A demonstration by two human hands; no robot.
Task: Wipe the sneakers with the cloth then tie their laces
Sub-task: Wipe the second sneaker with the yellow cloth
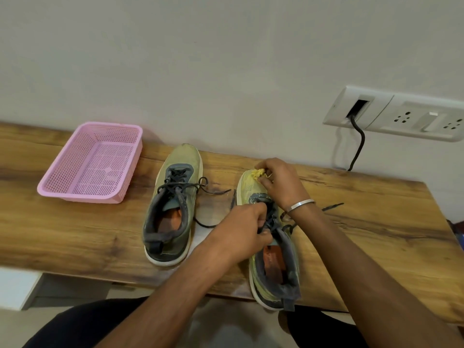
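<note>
Two yellow-green sneakers with grey collars and dark laces stand on the wooden table, toes toward the wall. The left sneaker (173, 202) stands alone, its laces loose across the wood. My right hand (278, 183) grips a bunched yellow cloth (258, 173) against the toe of the right sneaker (275, 267). My left hand (246, 229) holds this sneaker at its laces and tongue, fingers curled around them. The sneaker's middle is hidden behind both hands.
A pink plastic basket (62, 189) stands at the back left of the wooden table (376, 234). A wall socket panel (391, 114) with a black cable (359, 144) is at the right. The table's front edge lies close to my lap.
</note>
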